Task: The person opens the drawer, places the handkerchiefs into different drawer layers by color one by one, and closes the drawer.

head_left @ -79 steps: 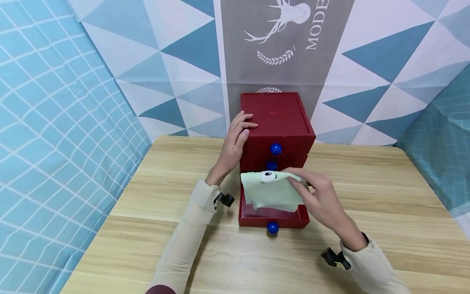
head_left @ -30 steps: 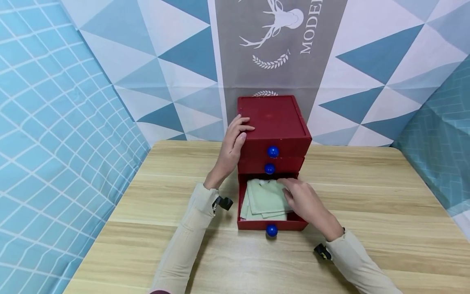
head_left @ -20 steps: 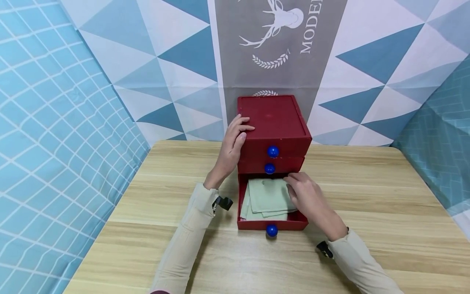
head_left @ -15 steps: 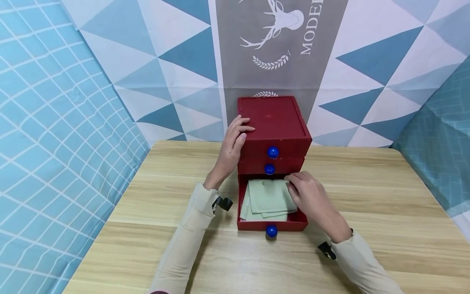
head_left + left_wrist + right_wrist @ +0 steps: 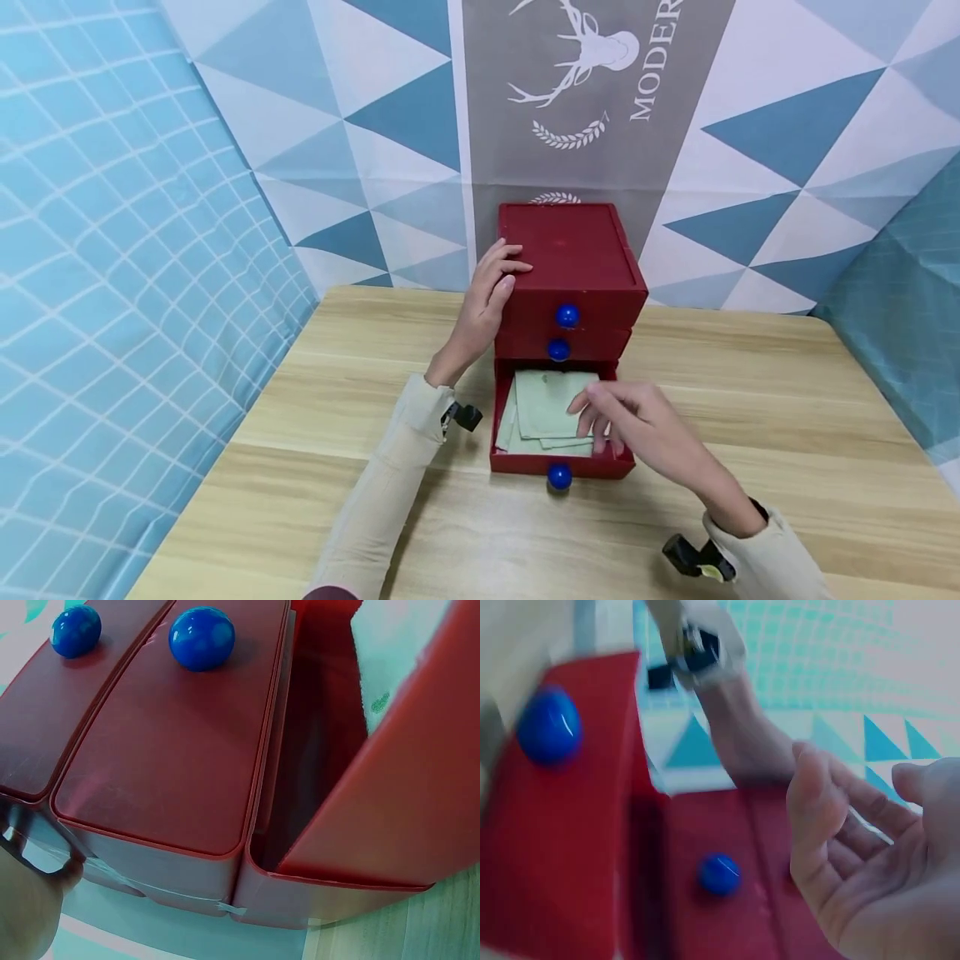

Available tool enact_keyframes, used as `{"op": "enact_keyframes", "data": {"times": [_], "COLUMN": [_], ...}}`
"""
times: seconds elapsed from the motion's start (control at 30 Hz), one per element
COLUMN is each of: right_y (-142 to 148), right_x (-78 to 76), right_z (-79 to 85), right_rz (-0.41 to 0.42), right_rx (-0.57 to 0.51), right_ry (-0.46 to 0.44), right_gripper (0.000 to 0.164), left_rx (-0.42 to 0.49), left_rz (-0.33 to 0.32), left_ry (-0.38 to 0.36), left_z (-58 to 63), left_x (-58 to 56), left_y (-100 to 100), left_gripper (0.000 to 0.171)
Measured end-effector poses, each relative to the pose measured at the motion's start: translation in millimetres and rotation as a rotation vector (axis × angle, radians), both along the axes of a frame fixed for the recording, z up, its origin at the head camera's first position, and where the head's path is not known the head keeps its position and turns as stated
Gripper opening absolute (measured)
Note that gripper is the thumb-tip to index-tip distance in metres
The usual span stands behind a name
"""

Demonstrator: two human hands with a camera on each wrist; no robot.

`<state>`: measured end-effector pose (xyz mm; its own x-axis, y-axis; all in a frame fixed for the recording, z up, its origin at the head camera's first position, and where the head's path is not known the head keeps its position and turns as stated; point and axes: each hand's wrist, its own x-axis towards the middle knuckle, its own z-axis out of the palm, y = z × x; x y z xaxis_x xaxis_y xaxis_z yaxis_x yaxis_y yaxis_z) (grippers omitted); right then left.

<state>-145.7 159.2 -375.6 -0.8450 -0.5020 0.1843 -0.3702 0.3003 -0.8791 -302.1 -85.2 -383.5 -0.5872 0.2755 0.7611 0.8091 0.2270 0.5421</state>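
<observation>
A red cabinet of stacked drawers stands against the back wall, each drawer with a round blue knob. Its bottom drawer is pulled out, and folded pale green cloths lie overlapping inside. My left hand rests on the cabinet's upper left edge, fingers extended over the top. Above the right side of the drawer hovers my right hand, its fingers loosely bent. The right wrist view shows that hand holding nothing. In the left wrist view the drawer's side hides most of the cloth.
Under the cabinet is a light wooden table. A patterned cloth wall rises close behind, and a blue checked sheet hangs at the left. The lower two drawer fronts sit slightly back beneath the cabinet top.
The right hand lowered a cloth into the drawer, adjusted it at its right side, then let go and drew back toward the front. The left hand stays on the cabinet.
</observation>
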Motion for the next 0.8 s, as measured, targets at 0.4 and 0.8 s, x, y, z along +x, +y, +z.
{"op": "enact_keyframes", "data": {"times": [0.4, 0.8], "right_y": [0, -6], "right_x": [35.5, 32.7], "right_z": [-65.2, -94.5], "right_rz": [0.371, 0.459], "right_rx": [-0.07, -0.099], "right_ry": [-0.616, -0.799], "right_gripper": [0.058, 0.065], "left_rx": [0.029, 0.034], "left_rz": [-0.035, -0.038], "left_ry": [-0.022, -0.043], "left_z": [14.0, 28.4], "left_x": [17.0, 31.7], "left_y": [1, 4], "left_gripper": [0.03, 0.03]}}
